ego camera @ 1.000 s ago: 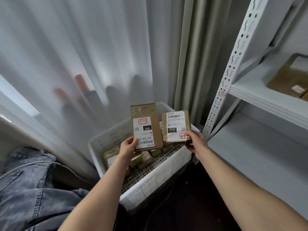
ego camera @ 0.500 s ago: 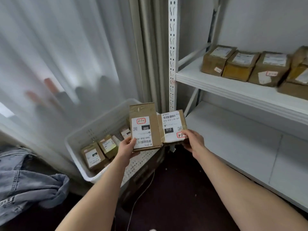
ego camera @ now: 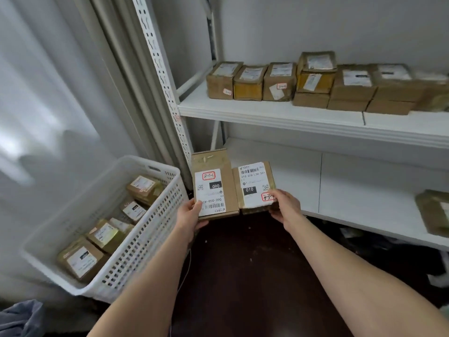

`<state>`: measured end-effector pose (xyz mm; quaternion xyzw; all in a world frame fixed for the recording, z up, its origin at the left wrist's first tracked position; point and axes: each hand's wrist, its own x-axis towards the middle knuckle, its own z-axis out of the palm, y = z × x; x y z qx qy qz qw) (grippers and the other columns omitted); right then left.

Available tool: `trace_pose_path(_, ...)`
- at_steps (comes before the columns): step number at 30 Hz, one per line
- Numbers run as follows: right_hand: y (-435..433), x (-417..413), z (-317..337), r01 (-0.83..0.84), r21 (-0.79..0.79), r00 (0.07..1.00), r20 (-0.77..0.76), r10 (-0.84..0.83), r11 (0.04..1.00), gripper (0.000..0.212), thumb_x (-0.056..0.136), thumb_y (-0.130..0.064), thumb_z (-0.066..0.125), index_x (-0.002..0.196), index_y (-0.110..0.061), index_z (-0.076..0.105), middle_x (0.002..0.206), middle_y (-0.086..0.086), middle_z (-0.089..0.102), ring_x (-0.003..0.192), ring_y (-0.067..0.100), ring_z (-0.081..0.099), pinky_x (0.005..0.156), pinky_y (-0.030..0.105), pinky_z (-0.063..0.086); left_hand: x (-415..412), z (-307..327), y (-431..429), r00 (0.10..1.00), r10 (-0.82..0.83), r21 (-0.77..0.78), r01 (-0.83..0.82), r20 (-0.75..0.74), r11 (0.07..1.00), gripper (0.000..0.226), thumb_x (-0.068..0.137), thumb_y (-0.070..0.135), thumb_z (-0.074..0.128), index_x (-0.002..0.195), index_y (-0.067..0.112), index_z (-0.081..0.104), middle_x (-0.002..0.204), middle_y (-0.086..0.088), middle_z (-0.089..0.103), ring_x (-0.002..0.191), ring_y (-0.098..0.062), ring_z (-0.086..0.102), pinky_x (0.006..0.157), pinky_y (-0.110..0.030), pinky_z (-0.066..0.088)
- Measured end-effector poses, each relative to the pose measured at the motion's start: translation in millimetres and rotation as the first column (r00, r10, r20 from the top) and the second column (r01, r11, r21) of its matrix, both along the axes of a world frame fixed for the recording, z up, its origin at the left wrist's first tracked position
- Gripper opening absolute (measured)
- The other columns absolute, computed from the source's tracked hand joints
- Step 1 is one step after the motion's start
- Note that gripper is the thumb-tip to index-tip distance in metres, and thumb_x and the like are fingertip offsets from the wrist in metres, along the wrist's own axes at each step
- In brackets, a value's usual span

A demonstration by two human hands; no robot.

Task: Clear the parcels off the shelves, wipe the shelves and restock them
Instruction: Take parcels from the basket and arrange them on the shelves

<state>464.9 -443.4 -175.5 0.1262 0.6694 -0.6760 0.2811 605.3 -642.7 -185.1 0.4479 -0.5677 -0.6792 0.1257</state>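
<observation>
My left hand (ego camera: 190, 214) grips the lower left corner of a flat brown parcel labelled 090 (ego camera: 213, 183). My right hand (ego camera: 284, 205) holds a smaller brown parcel labelled 010 (ego camera: 254, 186) by its lower right corner. Both parcels are held side by side, touching, in front of the left end of the lower white shelf (ego camera: 340, 190). The upper shelf (ego camera: 267, 113) carries a row of several brown parcels (ego camera: 311, 81). One more parcel (ego camera: 435, 210) lies at the right edge of the lower shelf.
A white perforated basket (ego camera: 136, 251) with several brown parcels (ego camera: 107, 234) inside stands on the floor at the left. The shelf's slotted white upright (ego camera: 160, 69) rises between basket and shelves. Grey curtains hang at the left. The floor below is dark; blue cloth (ego camera: 21, 319) lies bottom left.
The view has swung right from the basket to the shelving. Both hands have carried the two parcels away from the basket toward the lower shelf, and the parcels now touch.
</observation>
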Motion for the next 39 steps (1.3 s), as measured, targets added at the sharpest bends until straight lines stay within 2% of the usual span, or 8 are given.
trace_pose_path(6, 78, 6, -3, 0.178, 0.017, 0.984, 0.009, -0.178, 0.984, 0.018, 0.086, -0.027, 0.070, 0.102, -0.023, 0.061, 0.096, 0.001, 0.068, 0.103, 0.025, 0.064, 0.089, 0.037, 0.054, -28, -6, 51, 0.992, -0.128, 0.018, 0.128, 0.013, 0.992, 0.036, 0.099, 0.023, 0.050, 0.134, 0.012, 0.051, 0.105, -0.004, 0.067, 0.097, -0.020, 0.064, 0.066, -0.032, 0.056)
trace_pose_path(9, 121, 2, 3, 0.259, 0.015, 0.966, 0.004, -0.259, 0.966, 0.026, 0.086, -0.030, 0.071, 0.107, -0.020, 0.059, 0.095, 0.001, 0.065, 0.103, 0.026, 0.064, 0.082, 0.032, 0.055, -46, -5, 87, 0.978, -0.207, 0.024, 0.206, 0.015, 0.978, 0.038, 0.099, 0.024, 0.050, 0.136, 0.012, 0.049, 0.106, -0.004, 0.067, 0.100, -0.021, 0.063, 0.067, -0.033, 0.056)
trace_pose_path(13, 179, -10, 7, 0.315, 0.009, 0.949, -0.014, -0.315, 0.949, 0.023, 0.088, -0.031, 0.067, 0.104, -0.019, 0.058, 0.091, -0.002, 0.061, 0.107, 0.028, 0.061, 0.095, 0.038, 0.052, -72, 0, 142, 0.963, -0.268, 0.017, 0.267, 0.017, 0.963, 0.038, 0.100, 0.023, 0.049, 0.136, 0.010, 0.048, 0.112, -0.008, 0.065, 0.102, -0.024, 0.062, 0.081, -0.041, 0.056)
trace_pose_path(16, 222, -22, 7, 0.339, 0.008, 0.941, -0.012, -0.338, 0.941, 0.027, 0.088, -0.031, 0.067, 0.109, -0.017, 0.060, 0.092, -0.001, 0.061, 0.103, 0.028, 0.061, 0.095, 0.038, 0.052, -93, 3, 184, 0.955, -0.296, 0.010, 0.296, 0.017, 0.955, 0.037, 0.100, 0.022, 0.048, 0.136, 0.011, 0.048, 0.106, -0.006, 0.065, 0.100, -0.023, 0.062, 0.085, -0.042, 0.055)
trace_pose_path(22, 324, -55, -1, 0.386, 0.008, 0.923, -0.013, -0.385, 0.923, 0.035, 0.086, -0.033, 0.068, 0.116, -0.016, 0.061, 0.103, 0.003, 0.065, 0.104, 0.027, 0.062, 0.074, 0.029, 0.050, -140, -1, 286, 0.939, -0.342, 0.000, 0.342, 0.030, 0.940, 0.038, 0.100, 0.022, 0.049, 0.136, 0.010, 0.047, 0.104, -0.007, 0.065, 0.098, -0.022, 0.062, 0.078, -0.039, 0.056)
trace_pose_path(29, 417, -87, -13, 0.450, 0.007, 0.893, 0.009, -0.450, 0.893, 0.035, 0.087, -0.028, 0.069, 0.119, -0.013, 0.062, 0.096, 0.001, 0.064, 0.083, 0.014, 0.059, 0.058, 0.023, 0.045, -184, -17, 385, 0.921, -0.386, 0.015, 0.386, 0.055, 0.922, 0.037, 0.100, 0.022, 0.047, 0.135, 0.010, 0.048, 0.102, -0.007, 0.066, 0.095, -0.022, 0.063, 0.071, -0.036, 0.057)
trace_pose_path(35, 462, -129, -36, 0.492, 0.024, 0.869, 0.045, -0.492, 0.870, 0.036, 0.087, -0.028, 0.070, 0.119, -0.013, 0.062, 0.106, 0.005, 0.064, 0.083, 0.014, 0.057, 0.059, 0.024, 0.044, -232, -37, 429, 0.901, -0.422, 0.025, 0.421, 0.098, 0.906, 0.039, 0.100, 0.022, 0.048, 0.138, 0.010, 0.046, 0.100, -0.007, 0.066, 0.094, -0.022, 0.062, 0.072, -0.037, 0.057)
trace_pose_path(39, 479, -174, -56, 0.510, 0.054, 0.856, 0.062, -0.513, 0.859, 0.040, 0.086, -0.030, 0.070, 0.122, -0.014, 0.060, 0.113, 0.007, 0.063, 0.104, 0.021, 0.058, 0.071, 0.025, 0.047, -277, -56, 447, 0.894, -0.430, 0.038, 0.429, 0.129, 0.903, 0.039, 0.100, 0.021, 0.048, 0.137, 0.010, 0.047, 0.102, -0.008, 0.066, 0.098, -0.026, 0.064, 0.079, -0.041, 0.057)
